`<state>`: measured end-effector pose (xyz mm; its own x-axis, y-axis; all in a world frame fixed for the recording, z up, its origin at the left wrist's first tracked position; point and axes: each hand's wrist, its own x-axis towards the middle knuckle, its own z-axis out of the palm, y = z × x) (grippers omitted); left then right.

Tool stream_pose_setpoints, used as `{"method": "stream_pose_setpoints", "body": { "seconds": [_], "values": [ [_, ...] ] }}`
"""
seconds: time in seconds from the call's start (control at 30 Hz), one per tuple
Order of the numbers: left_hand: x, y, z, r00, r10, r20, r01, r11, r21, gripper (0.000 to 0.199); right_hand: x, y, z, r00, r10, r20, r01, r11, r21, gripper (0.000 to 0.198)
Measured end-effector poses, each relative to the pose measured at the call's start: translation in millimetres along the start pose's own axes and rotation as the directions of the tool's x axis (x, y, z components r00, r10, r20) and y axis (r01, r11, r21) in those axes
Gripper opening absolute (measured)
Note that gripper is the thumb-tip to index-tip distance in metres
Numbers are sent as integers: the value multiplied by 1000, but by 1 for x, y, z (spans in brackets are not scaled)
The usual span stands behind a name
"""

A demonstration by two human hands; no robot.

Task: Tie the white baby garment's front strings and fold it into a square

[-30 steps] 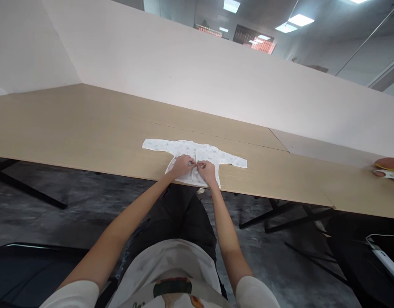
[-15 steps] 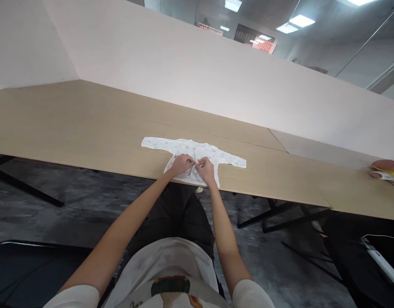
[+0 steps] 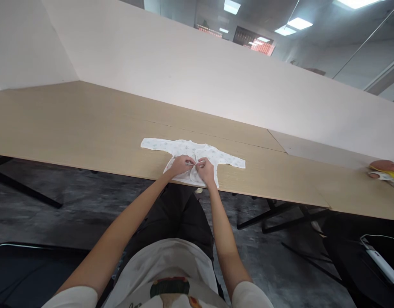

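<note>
A small white baby shirt (image 3: 184, 147) with a faint print lies spread on the table, sleeves stretched out to both sides and its hem by the front edge. Over the middle of its front, my left hand (image 3: 182, 165) pinches the fabric near the front opening. My right hand (image 3: 205, 169) is closed on the other side of that opening, fingertips almost touching those of the left. What exactly sits between the fingertips is too small to make out.
The long wooden table (image 3: 88, 124) runs along a white partition (image 3: 184, 72). A doll-like toy (image 3: 384, 169) lies at the far right. Below right, a black chair (image 3: 347, 248) holds a white power strip (image 3: 383, 263). Another dark chair (image 3: 36, 273) stands at lower left.
Both hands stay pinched at the shirt's front, with the fingertips slightly closer together. The view has shifted a little; the shirt lies as before.
</note>
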<state>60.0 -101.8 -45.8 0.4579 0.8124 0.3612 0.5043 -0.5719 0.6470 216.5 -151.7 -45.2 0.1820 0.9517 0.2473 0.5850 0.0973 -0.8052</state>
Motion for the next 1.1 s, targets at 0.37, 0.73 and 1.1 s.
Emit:
{"method": "stream_pose_setpoints", "body": {
  "seconds": [0.37, 0.73, 1.1],
  "values": [
    [0, 4, 0, 1000, 8, -11, -8, 1000, -4, 20, 1, 2, 2, 1000, -24, 15, 24, 1000, -2, 16],
    [0, 3, 0, 1000, 14, -3, -14, 1000, 6, 23, 4, 2, 1, 999, -22, 26, 21, 1000, 15, 8],
    [0, -1, 2, 1000, 6, -1, -5, 1000, 23, 21, 3, 3, 2, 999, -38, 24, 38, 999, 22, 16]
  ]
}}
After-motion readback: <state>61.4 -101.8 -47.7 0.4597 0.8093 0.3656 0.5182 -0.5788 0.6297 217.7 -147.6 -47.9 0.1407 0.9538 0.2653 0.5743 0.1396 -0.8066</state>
